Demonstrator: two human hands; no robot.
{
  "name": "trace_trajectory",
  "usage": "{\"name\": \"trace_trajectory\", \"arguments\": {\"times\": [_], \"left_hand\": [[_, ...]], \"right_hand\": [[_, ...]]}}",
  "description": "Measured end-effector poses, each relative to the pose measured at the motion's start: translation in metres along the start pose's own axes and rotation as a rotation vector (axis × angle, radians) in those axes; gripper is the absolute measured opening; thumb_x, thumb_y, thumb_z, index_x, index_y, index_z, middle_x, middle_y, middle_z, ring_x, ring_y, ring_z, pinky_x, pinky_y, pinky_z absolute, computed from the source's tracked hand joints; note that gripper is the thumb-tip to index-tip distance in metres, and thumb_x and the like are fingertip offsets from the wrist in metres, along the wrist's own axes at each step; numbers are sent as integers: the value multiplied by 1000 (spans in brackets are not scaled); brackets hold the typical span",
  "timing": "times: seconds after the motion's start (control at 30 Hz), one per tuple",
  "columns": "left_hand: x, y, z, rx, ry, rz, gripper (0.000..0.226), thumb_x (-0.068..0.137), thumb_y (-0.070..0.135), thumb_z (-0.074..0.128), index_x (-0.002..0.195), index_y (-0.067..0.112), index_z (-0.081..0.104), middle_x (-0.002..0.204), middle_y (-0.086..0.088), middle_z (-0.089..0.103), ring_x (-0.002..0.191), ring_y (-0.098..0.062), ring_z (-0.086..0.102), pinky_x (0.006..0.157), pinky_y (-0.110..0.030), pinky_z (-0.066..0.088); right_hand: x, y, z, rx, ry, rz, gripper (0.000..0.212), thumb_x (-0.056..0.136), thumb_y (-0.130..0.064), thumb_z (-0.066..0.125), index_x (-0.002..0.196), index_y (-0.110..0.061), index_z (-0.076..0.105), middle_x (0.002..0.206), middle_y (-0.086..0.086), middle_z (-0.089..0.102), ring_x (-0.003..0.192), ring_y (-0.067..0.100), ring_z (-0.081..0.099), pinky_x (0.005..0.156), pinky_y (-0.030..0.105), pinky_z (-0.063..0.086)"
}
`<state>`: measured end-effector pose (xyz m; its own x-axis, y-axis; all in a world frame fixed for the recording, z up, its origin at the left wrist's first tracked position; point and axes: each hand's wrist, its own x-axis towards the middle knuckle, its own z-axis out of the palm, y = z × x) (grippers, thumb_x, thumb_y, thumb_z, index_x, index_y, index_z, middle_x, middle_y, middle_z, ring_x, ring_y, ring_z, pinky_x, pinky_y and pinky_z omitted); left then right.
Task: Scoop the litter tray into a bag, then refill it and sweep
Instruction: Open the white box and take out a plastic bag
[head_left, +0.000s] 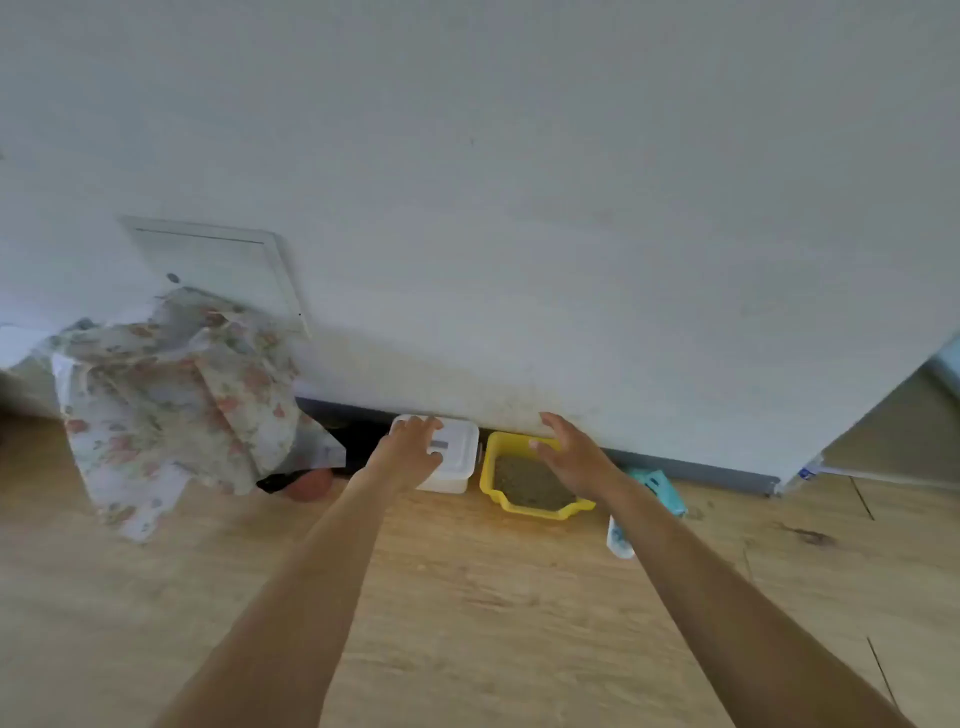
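Observation:
A yellow litter tray (491, 470) holding grey-brown litter sits on the wood floor against the wall. To its left stands a white lidded container (457, 457). My left hand (410, 447) rests on the container's lid with fingers spread over its left side. My right hand (569, 452) hovers above the tray's right half, fingers apart and holding nothing. A teal and white bag (657, 486) lies on the floor just right of the tray, partly hidden behind my right forearm.
A floral cloth (171, 400) hangs at the left, above a dark object and an orange-brown round thing (311, 486) on the floor. A white wall panel (218, 265) is behind it. A grey baseboard (701, 473) runs along the wall; a doorway corner is at the right.

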<state>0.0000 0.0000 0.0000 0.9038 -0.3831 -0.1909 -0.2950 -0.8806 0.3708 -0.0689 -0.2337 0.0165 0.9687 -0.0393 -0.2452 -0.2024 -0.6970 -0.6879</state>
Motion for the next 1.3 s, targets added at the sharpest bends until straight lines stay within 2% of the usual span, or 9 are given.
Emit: {"name": "trace_trajectory", "arguments": {"times": [0.33,0.6,0.87,1.07,1.3], "left_hand": [[84,-63,3,-14,-44,-32,45,93,24,49,136,20,39,133,-6,45,118,-25,43,93,-39,42],[171,-136,-7,-7,-202,11,44,93,24,48,136,19,38,129,-7,47,115,-26,45,94,-42,44],[237,-207,-10,13,-322,10,47,92,24,50,138,19,39,133,-8,47,119,-27,45,95,-41,43],[267,-232,11,-77,-385,-16,46,90,24,52,135,20,44,130,-5,52,114,-23,52,93,-39,47],[299,-251,48,-127,-437,-62,44,89,22,50,132,20,44,125,-4,55,106,-21,57,87,-38,50]], "right_hand": [[89,-13,32,8,-40,53,57,101,-38,39,151,-16,23,158,1,25,144,20,25,113,33,25],[185,-34,73,127,-35,178,56,102,-41,33,150,-14,26,157,3,27,143,19,27,110,29,24],[259,-58,108,180,-8,245,47,105,-31,28,147,-10,31,153,7,33,140,22,31,105,25,26],[288,-42,138,153,-30,304,45,105,-29,30,144,-8,36,148,11,40,136,24,38,103,28,30],[324,-7,156,138,-111,352,47,104,-31,30,146,-10,32,151,8,36,138,22,34,104,27,27]]}}
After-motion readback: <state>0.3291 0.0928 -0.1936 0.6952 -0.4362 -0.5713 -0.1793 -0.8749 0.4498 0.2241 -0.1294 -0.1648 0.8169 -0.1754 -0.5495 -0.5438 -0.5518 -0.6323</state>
